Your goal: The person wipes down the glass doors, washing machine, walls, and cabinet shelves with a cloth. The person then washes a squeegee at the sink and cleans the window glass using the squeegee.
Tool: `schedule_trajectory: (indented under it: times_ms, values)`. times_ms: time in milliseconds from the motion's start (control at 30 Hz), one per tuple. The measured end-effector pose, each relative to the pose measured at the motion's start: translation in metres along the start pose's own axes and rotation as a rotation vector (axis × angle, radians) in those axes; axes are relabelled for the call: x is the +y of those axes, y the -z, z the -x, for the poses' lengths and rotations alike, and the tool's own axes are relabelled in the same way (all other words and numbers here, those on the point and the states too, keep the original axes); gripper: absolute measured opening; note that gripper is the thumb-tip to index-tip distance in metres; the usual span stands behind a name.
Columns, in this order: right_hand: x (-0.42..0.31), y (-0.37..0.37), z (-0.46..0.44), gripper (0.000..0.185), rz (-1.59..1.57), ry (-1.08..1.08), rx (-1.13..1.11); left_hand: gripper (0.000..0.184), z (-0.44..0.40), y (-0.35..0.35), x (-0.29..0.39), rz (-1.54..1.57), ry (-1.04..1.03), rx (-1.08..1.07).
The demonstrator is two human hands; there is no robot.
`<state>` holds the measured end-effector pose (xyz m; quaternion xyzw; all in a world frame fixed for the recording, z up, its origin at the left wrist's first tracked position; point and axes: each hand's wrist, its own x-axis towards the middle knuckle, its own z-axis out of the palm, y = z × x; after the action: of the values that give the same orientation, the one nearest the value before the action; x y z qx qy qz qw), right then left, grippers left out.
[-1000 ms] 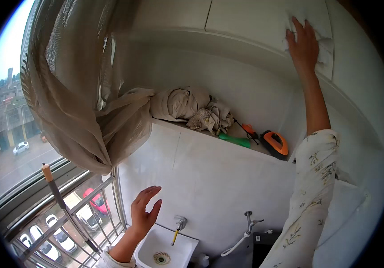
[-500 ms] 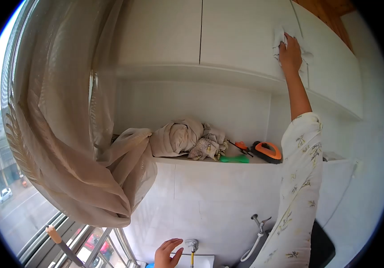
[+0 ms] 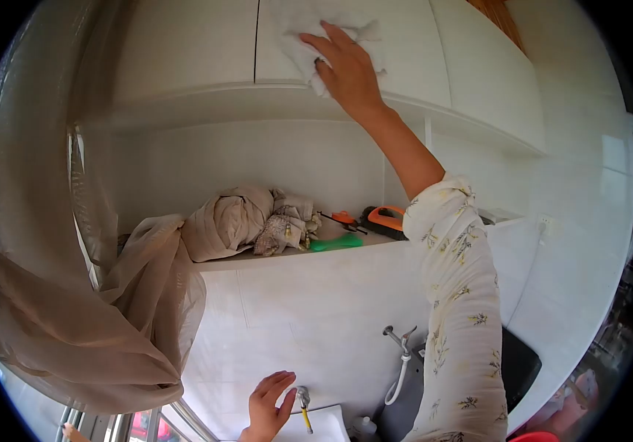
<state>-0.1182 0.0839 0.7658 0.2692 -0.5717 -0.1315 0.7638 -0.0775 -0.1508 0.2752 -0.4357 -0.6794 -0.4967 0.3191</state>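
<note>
My right hand (image 3: 350,72) presses a crumpled white cloth (image 3: 319,79) flat against the white cabinet door (image 3: 405,55), its fingers spread over the cloth. Low in the view, my left hand (image 3: 268,405) is raised with thumb and fingers apart, holding nothing. It is nearest to the metal tap (image 3: 302,395), which has a yellow piece below its spout, over a white sink (image 3: 325,426).
Below the cabinets, a shelf (image 3: 246,258) bears bundled beige fabric (image 3: 232,221), a green object (image 3: 336,243) and an orange-and-black brush (image 3: 385,221). A beige curtain (image 3: 58,317) hangs at left. Another tap with a hose (image 3: 403,361) is on the wall.
My right hand and the cloth have moved left across the cabinet doors. The view has turned upward, then right. My left hand stays empty, low in the view.
</note>
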Motion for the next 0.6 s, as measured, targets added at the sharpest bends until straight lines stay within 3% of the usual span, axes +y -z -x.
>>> schedule_trajectory:
  times_ms: [133, 167, 267, 300, 333, 433, 600]
  values:
    - [0.112, 0.065, 0.080, 0.047, 0.240, -0.305, 0.188, 0.027, -0.040, 0.005, 0.017, 0.153, -0.025, 0.028]
    - [0.105, 0.067, 0.082, 0.048, 0.202, -0.283, 0.162, 0.027, -0.045, 0.004, 0.029, 0.254, -0.004, -0.010]
    - [0.051, 0.056, 0.079, 0.049, 0.127, -0.181, 0.047, 0.024, -0.046, -0.001, 0.085, 0.968, 0.183, -0.265]
    - [0.032, 0.043, 0.072, 0.050, 0.103, -0.045, -0.040, 0.026, -0.048, -0.004, 0.087, 1.098, -0.039, -0.414]
    - [0.014, 0.028, 0.069, 0.050, 0.063, 0.081, -0.017, 0.026, -0.053, -0.011, 0.095, 1.244, -0.071, -0.502]
    - [0.013, 0.005, 0.052, 0.048, -0.018, 0.218, 0.053, 0.025, -0.052, -0.044, 0.104, 1.430, -0.084, -0.607]
    - [0.102, 0.061, 0.092, 0.055, 0.073, 0.214, 0.054, 0.024, -0.058, -0.099, 0.108, 1.531, -0.048, -0.627]
